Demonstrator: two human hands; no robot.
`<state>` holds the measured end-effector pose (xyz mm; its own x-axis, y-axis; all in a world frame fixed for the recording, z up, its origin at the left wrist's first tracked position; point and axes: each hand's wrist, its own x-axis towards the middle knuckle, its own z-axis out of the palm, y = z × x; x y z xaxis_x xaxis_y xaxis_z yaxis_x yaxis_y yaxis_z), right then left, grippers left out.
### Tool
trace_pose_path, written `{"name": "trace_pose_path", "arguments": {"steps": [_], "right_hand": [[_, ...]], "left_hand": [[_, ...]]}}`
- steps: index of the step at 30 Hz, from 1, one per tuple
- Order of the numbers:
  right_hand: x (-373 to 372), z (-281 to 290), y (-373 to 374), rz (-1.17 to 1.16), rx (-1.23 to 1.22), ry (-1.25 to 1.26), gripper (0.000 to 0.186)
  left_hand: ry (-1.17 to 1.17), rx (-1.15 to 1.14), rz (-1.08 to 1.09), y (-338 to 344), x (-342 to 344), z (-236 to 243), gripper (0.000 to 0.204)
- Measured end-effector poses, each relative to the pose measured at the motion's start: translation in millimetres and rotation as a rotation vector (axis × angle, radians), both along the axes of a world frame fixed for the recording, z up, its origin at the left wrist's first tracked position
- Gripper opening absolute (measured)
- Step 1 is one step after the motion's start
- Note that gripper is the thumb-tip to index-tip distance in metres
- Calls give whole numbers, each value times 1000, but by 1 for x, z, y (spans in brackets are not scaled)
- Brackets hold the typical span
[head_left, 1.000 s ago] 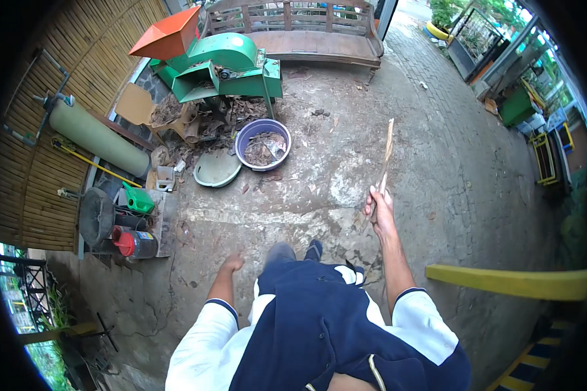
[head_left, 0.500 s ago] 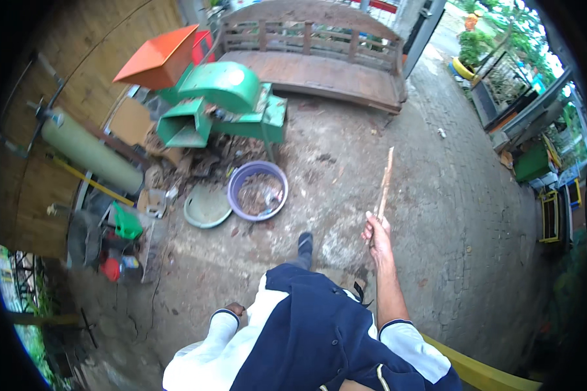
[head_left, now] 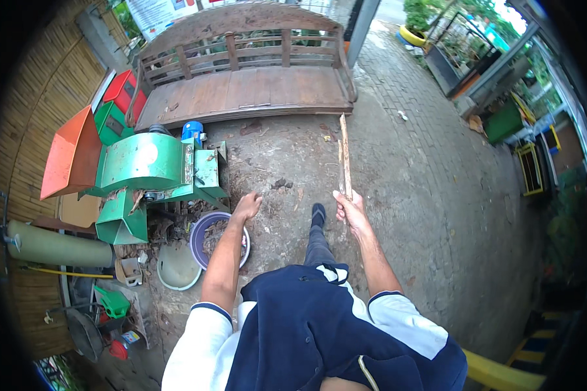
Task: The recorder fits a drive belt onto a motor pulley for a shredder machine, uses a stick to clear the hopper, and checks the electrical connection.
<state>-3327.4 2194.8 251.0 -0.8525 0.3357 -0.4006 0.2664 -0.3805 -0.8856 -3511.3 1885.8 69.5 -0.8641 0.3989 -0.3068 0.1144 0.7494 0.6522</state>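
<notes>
Upright in my right hand (head_left: 351, 212) are weathered wooden sticks (head_left: 346, 153), gripped in wrapped fingers. My left hand (head_left: 246, 206), fingers loosely curled with nothing visible in them, reaches forward beside a green machine (head_left: 140, 163) with an orange hopper (head_left: 68, 150) and a blue motor (head_left: 192, 133). Below that hand is a purple tub (head_left: 197, 240) of dry debris, next to a pale round basin (head_left: 176, 274). My foot in a dark shoe (head_left: 318, 215) is between my arms.
A wooden bench (head_left: 248, 91) stands ahead, beside red and green bins (head_left: 119, 88). At left are a pale cylinder (head_left: 59, 244) and green watering can (head_left: 114, 303). A brick path (head_left: 411, 130) runs off to the right; a yellow beam (head_left: 502, 371) is at lower right.
I have stepped toward the machine and bench, which now sit further left in view. My left hand has risen and moved forward from beside my body. The sticks remain in my right hand.
</notes>
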Motion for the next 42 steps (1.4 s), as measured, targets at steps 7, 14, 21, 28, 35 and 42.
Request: {"name": "trace_pose_path", "arguments": {"steps": [7,14,21,28,35,42], "right_hand": [[-169,-31,114,175,200,-66,32],[-365,-16,204,352,382,-29,27],[-553,-42,140,540,492,-76,26],[-712,-54,26,734,281,-82,31],[-848,-58,-11,764,263,-97,27],[-958,-109,-15,804,389,-240,25]], "left_hand": [[-133,-100,-10,32,-73,-59,43],[-851,-193,520,-37,-27,-115,55],[-596,746,828,25,-154,-2,44],[193,269,914,-17,-418,65,44],[434,-627,1008,-199,-589,24,68],[-103,-772,1121,-281,-637,-7,81]]}}
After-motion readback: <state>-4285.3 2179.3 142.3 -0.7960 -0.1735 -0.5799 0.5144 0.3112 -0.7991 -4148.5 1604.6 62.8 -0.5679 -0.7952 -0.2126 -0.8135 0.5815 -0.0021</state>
